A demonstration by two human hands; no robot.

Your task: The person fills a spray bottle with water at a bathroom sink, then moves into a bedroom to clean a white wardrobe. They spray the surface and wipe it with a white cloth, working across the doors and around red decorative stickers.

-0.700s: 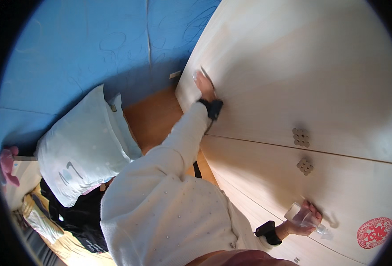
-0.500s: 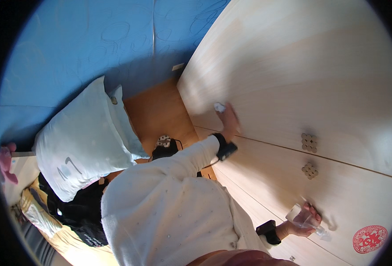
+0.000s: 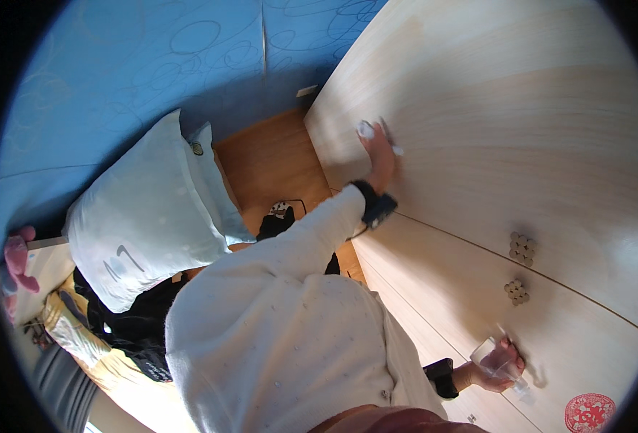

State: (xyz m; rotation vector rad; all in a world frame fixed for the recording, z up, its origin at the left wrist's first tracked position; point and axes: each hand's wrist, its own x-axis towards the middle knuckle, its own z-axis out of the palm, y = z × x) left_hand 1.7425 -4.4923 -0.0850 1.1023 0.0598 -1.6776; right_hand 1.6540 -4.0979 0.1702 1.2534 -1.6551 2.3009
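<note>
One o'clock of my remote view showed the left hand point(image 3: 381, 160), blurred fingers clutching a cloth point(image 3: 364, 129) at the door point(image 3: 514, 130); at four, the right hand point(image 3: 491, 379) wrapped its fingers round a bottle point(image 3: 486, 355).

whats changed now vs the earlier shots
The left hand, with a white wad, swept across the pale upper door toward the lower door, then back away from it. The view itself shifted slightly. Nothing was visibly taken hold of or let go. The right hand keeps its clear spray bottle; the stuffed pale-blue bag stays put.
</note>
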